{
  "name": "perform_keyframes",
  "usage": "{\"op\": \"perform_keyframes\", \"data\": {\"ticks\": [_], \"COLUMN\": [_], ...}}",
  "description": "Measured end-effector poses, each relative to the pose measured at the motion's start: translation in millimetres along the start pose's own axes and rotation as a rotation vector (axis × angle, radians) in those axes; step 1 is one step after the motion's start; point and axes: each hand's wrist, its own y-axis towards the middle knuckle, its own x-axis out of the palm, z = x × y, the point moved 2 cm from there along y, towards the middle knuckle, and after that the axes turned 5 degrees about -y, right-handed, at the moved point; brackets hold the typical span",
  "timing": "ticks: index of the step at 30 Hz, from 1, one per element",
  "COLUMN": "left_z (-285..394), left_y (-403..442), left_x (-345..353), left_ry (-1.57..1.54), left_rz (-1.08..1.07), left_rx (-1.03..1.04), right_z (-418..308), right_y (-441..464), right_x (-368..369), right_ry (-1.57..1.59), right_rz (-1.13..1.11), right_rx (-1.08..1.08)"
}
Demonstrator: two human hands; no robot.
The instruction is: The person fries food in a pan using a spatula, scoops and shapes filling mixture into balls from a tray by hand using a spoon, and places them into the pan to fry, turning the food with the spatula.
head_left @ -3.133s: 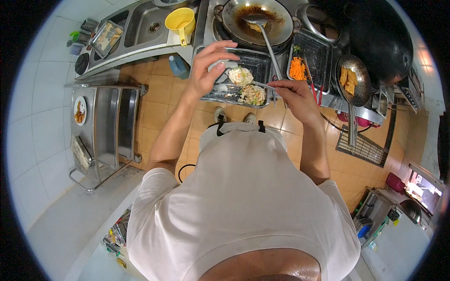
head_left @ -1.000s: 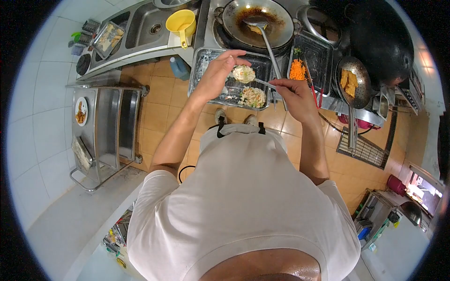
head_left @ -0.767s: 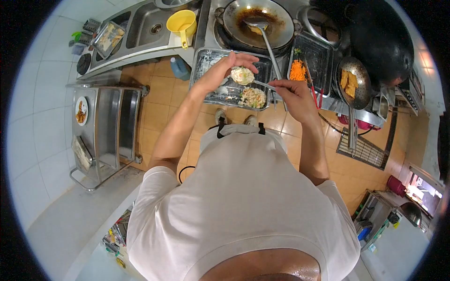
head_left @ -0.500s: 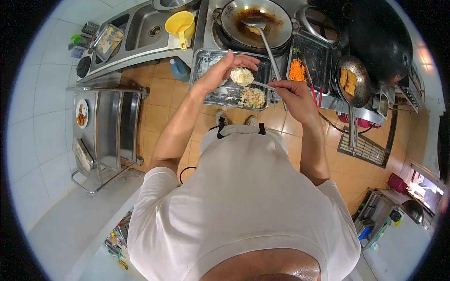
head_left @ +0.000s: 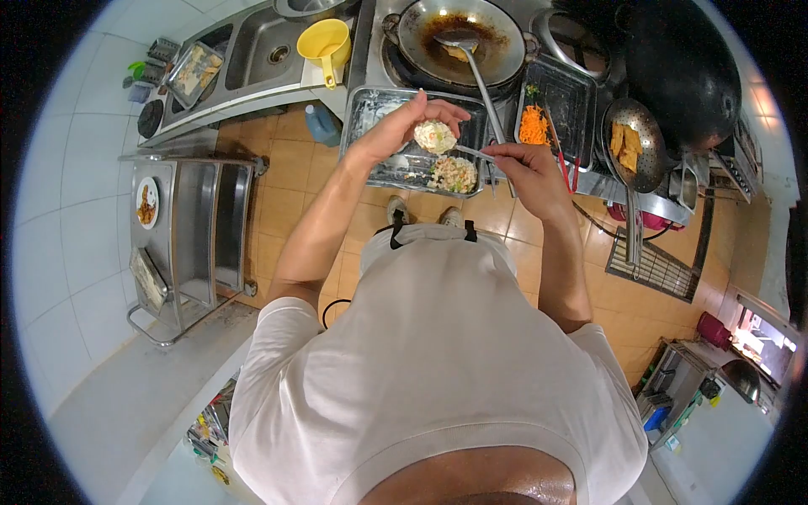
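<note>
My left hand (head_left: 396,133) is cupped round a pale, rounded lump of chopped food mixture (head_left: 435,136) flecked with green and orange. Between the fingers and thumb of my right hand (head_left: 532,172) is the handle of a metal spoon (head_left: 475,153). Its head end meets the lump, and the bowl is hidden. Below both hands lies a metal tray (head_left: 364,105) with a white dusting. More loose mixture (head_left: 453,175) is heaped in its near right part.
Behind the tray, a wok (head_left: 417,34) holds a spatula (head_left: 484,84) and a browned piece. On the right are a second tray (head_left: 576,88) with shredded carrot (head_left: 533,126), red-handled tongs (head_left: 561,160) and a strainer (head_left: 648,160) of fried pieces. A yellow dipper (head_left: 324,42) stands left.
The fingers of my left hand have curled slightly further round the lump, and the lump has shifted a little. My right hand with the spoon has barely moved.
</note>
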Motion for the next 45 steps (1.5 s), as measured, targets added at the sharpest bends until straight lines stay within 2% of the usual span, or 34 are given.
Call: {"op": "perform_keyframes", "data": {"ticks": [7, 10, 13, 16, 19, 20, 23, 29, 32, 38, 41, 45], "left_z": [1.8, 0.7, 3.5, 19.8, 39.5, 43.1, 40.9, 32.8, 28.2, 36.6, 38.7, 29.9], "left_y": [-2.1, -2.4, -1.6, -10.3, -13.5, -14.1, -13.4, -10.4, -9.9, -14.3, -19.0, -22.5], "left_x": [5.1, -0.6, 0.5, 11.6, 24.3, 30.7, 41.1, 42.0, 38.0, 46.7, 49.6, 45.9], "left_ry": [-0.035, 0.001, -0.031, 0.259, 0.749, 0.812, 0.896, 0.921, 0.916, 0.887, 1.096, 1.18], "left_rz": [0.031, -0.077, -0.013, 0.245, 0.315, 0.373, 0.479, 0.572, 0.565, 0.502, 0.548, 0.517], "left_rx": [-0.008, 0.038, 0.041, 0.186, 0.414, 0.415, 0.414, 0.365, 0.362, 0.352, 0.503, 0.57], "right_z": [3.1, 4.1, 1.1, 5.9, -1.3, -4.5, 11.4, -0.2, 4.7, 2.9, 4.7, 10.0], "right_y": [0.6, 0.5, -0.9, 0.3, -0.9, -2.3, 0.2, -3.9, -2.3, -3.0, -3.2, -3.0], "right_x": [2.4, 2.6, 2.5, 3.5, 1.0, 0.3, 7.3, 6.8, 8.8, 7.3, 6.2, 6.1], "right_ry": [0.009, 0.016, 0.02, 0.039, -0.02, -0.056, -0.009, -0.156, -0.14, -0.128, -0.111, -0.11], "right_rz": [-0.003, -0.002, 0.011, 0.049, 0.06, 0.058, 0.126, 0.146, 0.185, 0.175, 0.192, 0.197], "right_rx": [-0.005, 0.0, 0.0, -0.047, -0.024, 0.001, -0.029, -0.02, -0.085, -0.025, -0.043, -0.077]}}
